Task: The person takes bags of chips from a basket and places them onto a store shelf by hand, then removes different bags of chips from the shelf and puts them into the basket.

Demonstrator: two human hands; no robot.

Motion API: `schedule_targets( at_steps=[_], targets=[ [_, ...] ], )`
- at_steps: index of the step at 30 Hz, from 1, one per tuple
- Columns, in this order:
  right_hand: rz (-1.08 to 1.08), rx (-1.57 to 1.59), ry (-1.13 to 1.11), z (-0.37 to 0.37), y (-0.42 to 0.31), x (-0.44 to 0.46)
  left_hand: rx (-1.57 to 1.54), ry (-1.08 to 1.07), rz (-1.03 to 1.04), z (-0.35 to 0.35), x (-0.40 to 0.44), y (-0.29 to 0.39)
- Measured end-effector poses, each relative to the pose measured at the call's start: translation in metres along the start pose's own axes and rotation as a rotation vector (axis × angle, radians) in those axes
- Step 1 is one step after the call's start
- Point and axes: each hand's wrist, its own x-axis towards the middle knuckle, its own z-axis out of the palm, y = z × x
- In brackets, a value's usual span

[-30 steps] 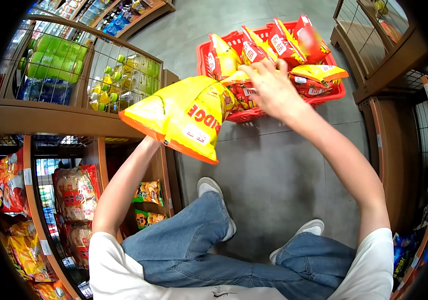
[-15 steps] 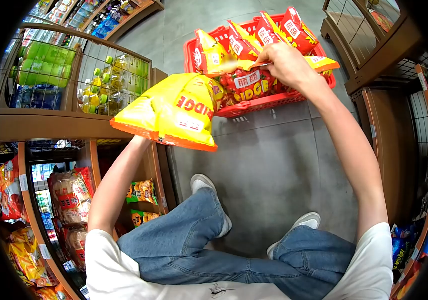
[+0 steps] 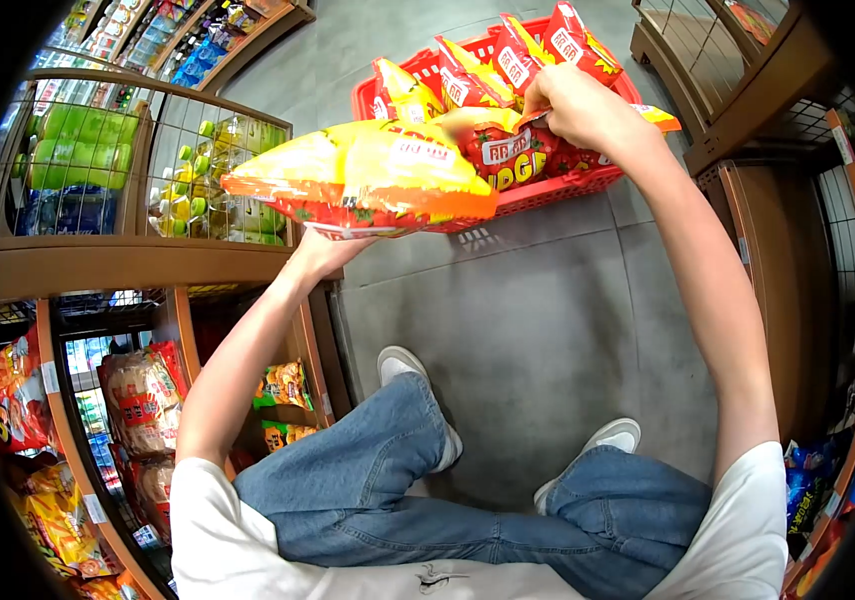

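My left hand (image 3: 336, 250) is under a large yellow and red snack bag (image 3: 353, 165), supporting it; the bag hides most of its fingers. This bag is tilted, with its orange bottom edge toward me and its red underside showing. My right hand (image 3: 580, 108) has its fingers closed on the top edge of a red chip bag (image 3: 510, 160) standing at the near side of a red shopping basket (image 3: 553, 193). Several similar red and yellow bags (image 3: 466, 78) stand upright in the basket behind it.
The basket rests on the grey tiled floor (image 3: 508, 300). At left, a wooden shelf (image 3: 138, 262) holds bottles (image 3: 88, 150) behind wire mesh, with packaged snacks (image 3: 143, 400) below. Another shelf unit (image 3: 788, 300) borders the right side. My shoes (image 3: 616, 436) are on the floor below.
The bag on my left hand has tipped, its bottom edge rising and swinging right, so its underside now shows. My right hand stays on the bag in the basket.
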Motion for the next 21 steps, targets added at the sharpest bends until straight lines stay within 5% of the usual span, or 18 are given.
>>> schedule_targets(
  at_steps=[3, 9, 13, 21],
  targets=[
    [0.028, 0.034, 0.032, -0.001, 0.008, 0.001, 0.111, 0.052, -0.077, 0.012, 0.004, 0.047],
    [0.201, 0.135, 0.087, -0.029, -0.002, -0.006, -0.198, 0.078, -0.027, 0.042, 0.013, 0.066],
    [0.305, 0.194, 0.030, -0.035, 0.000, -0.007, -0.014, 0.078, -0.102, 0.039, 0.019, 0.073],
    [0.119, 0.014, 0.133, -0.029, -0.017, -0.012, 0.045, 0.024, -0.124, 0.047, 0.028, 0.045]
  ],
)
